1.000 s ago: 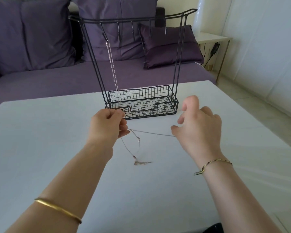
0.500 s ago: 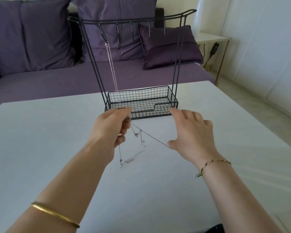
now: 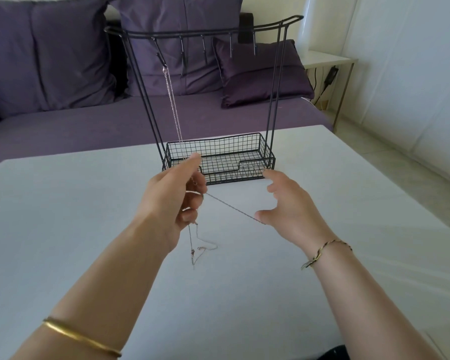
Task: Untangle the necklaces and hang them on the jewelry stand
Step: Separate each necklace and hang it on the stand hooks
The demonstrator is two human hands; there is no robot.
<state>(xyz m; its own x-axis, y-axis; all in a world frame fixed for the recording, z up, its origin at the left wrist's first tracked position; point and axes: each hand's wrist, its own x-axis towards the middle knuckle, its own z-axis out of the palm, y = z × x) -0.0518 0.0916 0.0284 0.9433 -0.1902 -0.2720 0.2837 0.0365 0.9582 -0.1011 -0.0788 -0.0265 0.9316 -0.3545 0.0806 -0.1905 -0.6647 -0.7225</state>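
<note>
A tangled necklace chain [image 3: 234, 208] is held taut above the table's [image 3: 63, 229] middle. It is pinched in the curled fingers of the left hand [image 3: 177, 198] and led to the thumb of the right hand [image 3: 289, 206], whose fingers are spread. Whether that hand grips it cannot be told. Loose ends trail on the white surface. Near the far edge a jewelry stand [image 3: 244, 148] is set, with one hung necklace [image 3: 175, 113]. A purple sofa [image 3: 63, 120] is seen beyond.

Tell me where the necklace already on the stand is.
In the head view, the hung necklace dangles from the leftmost hook of the jewelry stand, its lower end reaching the basket just behind the left hand.
</note>
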